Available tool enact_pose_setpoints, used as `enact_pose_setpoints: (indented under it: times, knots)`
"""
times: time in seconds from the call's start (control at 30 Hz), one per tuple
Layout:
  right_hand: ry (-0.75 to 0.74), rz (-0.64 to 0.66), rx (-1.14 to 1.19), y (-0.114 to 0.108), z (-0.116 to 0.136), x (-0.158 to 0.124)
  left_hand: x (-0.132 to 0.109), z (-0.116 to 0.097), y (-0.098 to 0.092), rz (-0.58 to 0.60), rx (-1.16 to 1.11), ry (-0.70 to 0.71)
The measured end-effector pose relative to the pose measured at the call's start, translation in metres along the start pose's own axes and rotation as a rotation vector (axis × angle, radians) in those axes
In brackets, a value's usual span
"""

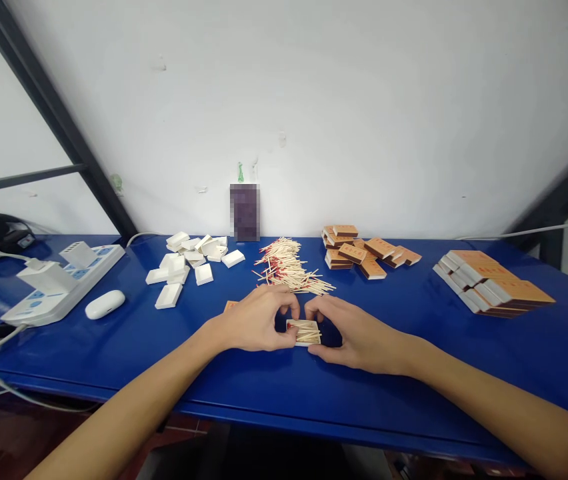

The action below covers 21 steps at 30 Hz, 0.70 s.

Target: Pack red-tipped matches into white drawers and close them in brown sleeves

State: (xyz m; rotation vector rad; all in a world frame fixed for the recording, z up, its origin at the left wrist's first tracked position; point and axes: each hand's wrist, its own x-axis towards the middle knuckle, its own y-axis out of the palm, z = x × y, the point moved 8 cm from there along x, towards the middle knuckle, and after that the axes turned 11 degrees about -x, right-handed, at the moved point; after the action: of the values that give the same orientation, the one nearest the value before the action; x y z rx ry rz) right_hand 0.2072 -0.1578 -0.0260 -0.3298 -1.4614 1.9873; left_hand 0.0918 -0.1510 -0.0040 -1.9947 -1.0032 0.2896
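A small white matchbox tray (308,344) with several matches (306,331) in it rests on the blue table, between my two hands. At its left end, my left hand (259,320) is curled, with the thumb and bent fingers closed about the tray and the match heads. My right hand (351,333) curves round the right end, thumb at the near edge and fingertips by the far edge. Partly hidden behind my left hand is an orange matchbox piece (231,305). Just beyond my hands lies a heap of red-tipped matches (287,263).
White empty trays (169,295) lie in a pile at back left. Orange matchbox covers (351,252) are heaped at back right, and stacked matchboxes (494,283) stand farther right. On the left are a power strip (91,267), cables and a white earbud case (105,305).
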Motion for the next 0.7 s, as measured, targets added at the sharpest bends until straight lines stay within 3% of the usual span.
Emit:
enact_pose_setpoints:
  times: [0.27,0.43,0.7]
  knots:
    - [-0.064,0.004,-0.034,-0.008,0.007,0.0,-0.001,0.001,-0.01,-0.127,-0.142,0.009]
    - [-0.09,-0.013,-0.016,-0.012,0.008,-0.002,-0.006,0.002,-0.011,-0.037,0.03,0.09]
    - [-0.077,-0.049,-0.064,-0.012,0.005,0.002,-0.004,0.003,-0.002,0.104,0.143,0.08]
